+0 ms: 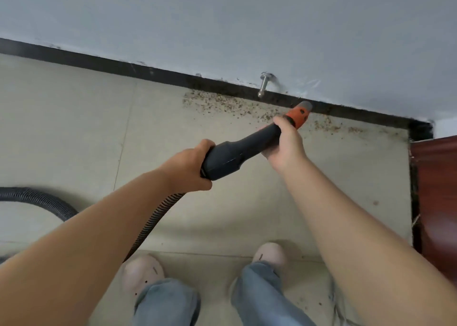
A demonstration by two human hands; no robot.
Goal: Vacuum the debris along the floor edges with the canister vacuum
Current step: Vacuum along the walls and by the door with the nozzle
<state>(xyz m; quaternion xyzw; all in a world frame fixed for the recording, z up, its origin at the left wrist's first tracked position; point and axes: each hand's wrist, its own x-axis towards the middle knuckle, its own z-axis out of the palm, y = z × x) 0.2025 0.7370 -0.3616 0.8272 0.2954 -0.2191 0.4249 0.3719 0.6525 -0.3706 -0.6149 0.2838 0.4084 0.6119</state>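
Both hands grip the vacuum nozzle [247, 145]; debris [222, 104] just beyond.

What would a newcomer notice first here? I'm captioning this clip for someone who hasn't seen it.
Probably the orange nozzle of the vacuum wand, gripped by the left hand and right hand and aimed at the black baseboard. Next, the brown debris strewn along that edge, below a metal door stop on the wall.

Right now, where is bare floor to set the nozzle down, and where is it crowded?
Bare tile lies left of the debris, between the baseboard and the hose, and between the hands and the shoes. It is crowded along the baseboard under the doorstop.
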